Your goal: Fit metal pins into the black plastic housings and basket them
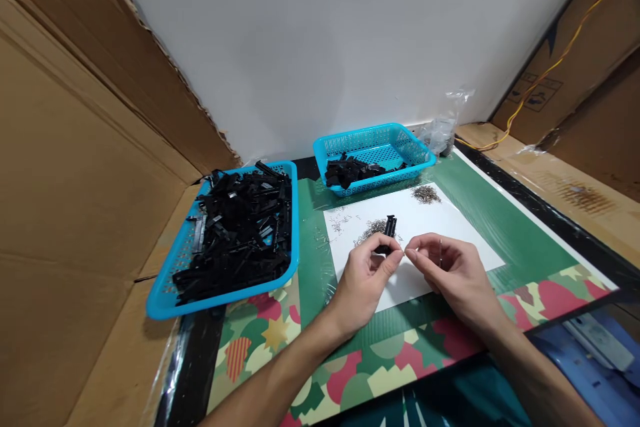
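My left hand (pixel 367 273) grips a slim black plastic part (pixel 391 225) that sticks up beyond its fingers. Its thumb and forefinger tips almost meet those of my right hand (pixel 453 270). The right thumb and forefinger are pinched together; whatever is at their tips is too small to make out. A thin metal pin (pixel 441 252) shows among the other right fingers. Under and behind the hands lies a white sheet (pixel 463 233). On it, a heap of small metal pins (pixel 369 232) is partly hidden by the left hand, and another pin pile (pixel 426 195) lies farther back.
A blue basket (pixel 295 227) piled with black plastic parts (pixel 240 233) stands at left. Behind the sheet, a second blue basket (pixel 400 137) holds fewer parts. A clear plastic bag (pixel 443 130) sits at its right. Cardboard (pixel 75 133) walls the left side; a yellow cable (pixel 540 80) hangs at right.
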Tool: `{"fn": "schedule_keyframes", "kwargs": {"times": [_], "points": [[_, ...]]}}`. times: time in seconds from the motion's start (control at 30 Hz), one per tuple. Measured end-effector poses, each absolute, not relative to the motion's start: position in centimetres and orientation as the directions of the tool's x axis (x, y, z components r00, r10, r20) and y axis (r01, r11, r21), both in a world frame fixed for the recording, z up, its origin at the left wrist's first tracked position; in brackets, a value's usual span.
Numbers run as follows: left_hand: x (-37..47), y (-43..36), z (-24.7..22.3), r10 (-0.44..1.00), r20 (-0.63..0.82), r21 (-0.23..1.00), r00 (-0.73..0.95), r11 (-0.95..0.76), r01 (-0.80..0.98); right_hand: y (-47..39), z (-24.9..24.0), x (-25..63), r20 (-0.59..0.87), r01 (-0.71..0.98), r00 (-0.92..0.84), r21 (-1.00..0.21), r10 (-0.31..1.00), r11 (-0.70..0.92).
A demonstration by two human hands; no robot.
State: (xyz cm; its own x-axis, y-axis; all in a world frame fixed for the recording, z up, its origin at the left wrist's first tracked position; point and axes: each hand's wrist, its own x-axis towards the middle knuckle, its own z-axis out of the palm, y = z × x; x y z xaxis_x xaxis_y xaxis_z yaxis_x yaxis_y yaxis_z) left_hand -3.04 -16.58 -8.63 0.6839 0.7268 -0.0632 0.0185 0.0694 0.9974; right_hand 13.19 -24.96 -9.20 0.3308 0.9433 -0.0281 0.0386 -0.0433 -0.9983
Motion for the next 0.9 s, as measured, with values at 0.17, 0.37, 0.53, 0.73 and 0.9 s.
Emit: {"fn": "schedule_keyframes", "kwargs": {"times": [0.17, 0.37, 0.53, 0.73, 0.9], "points": [[-3.2, -16.8, -8.8, 0.713, -0.069, 0.998, 0.697, 0.049, 0.049, -25.5, -9.7, 13.0, 0.058, 0.125, 0.351, -0.992, 0.935, 0.015], [-3.5, -16.9, -9.4, 0.728, -0.025, 1.000, 0.685, 0.018, 0.018, -25.2, -10.1, 13.6, 0.210, 0.266, 0.467, -0.960, 0.859, 0.090], [-3.6, -17.1, -9.7, 0.718, 0.018, 0.996, 0.696, 0.044, -0.072, -25.5, -9.4, 13.6, 0.468, 0.571, 0.363, -0.795, 0.806, 0.205], [-4.0, -17.2, -9.8, 0.684, -0.004, 0.999, 0.729, -0.024, 0.028, -25.4, -9.0, 13.0, 0.659, 0.760, 0.166, -0.559, 0.734, 0.330], [-4.0, -17.3, -9.5, 0.679, -0.017, 0.998, 0.734, -0.034, 0.054, -25.3, -9.1, 12.8, 0.666, 0.788, 0.161, -0.532, 0.729, 0.312]]}}
